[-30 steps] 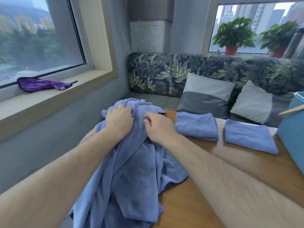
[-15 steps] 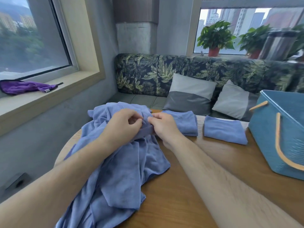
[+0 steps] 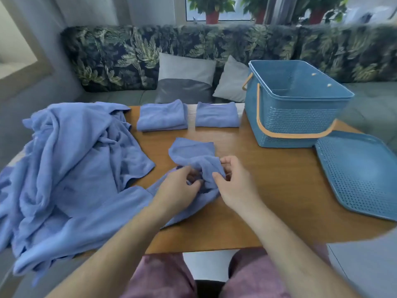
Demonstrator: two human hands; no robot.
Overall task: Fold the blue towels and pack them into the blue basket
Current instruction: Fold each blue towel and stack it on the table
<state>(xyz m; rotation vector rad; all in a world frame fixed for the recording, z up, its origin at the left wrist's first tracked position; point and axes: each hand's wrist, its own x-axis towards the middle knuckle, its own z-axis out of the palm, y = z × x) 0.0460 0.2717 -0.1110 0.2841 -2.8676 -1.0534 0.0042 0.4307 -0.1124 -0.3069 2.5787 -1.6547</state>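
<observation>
Drawn out of the pile point(image 3: 71, 160) at the left edge of the table point(image 3: 279, 190) within the last 0.5 s, 1 towel point(image 3: 193, 150) lies mid-table, the left hand point(image 3: 180, 188) and right hand point(image 3: 234, 186) each pinching its bunched cloth in curled fingers, so fold 3 can start before packing the blue basket point(image 3: 296, 123) at the far right edge.

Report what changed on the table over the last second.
The left hand and right hand left the towel pile and drew a single towel rightward to the middle of the table, where both pinch it. The towel pile and the two folded towels stayed put.
</observation>
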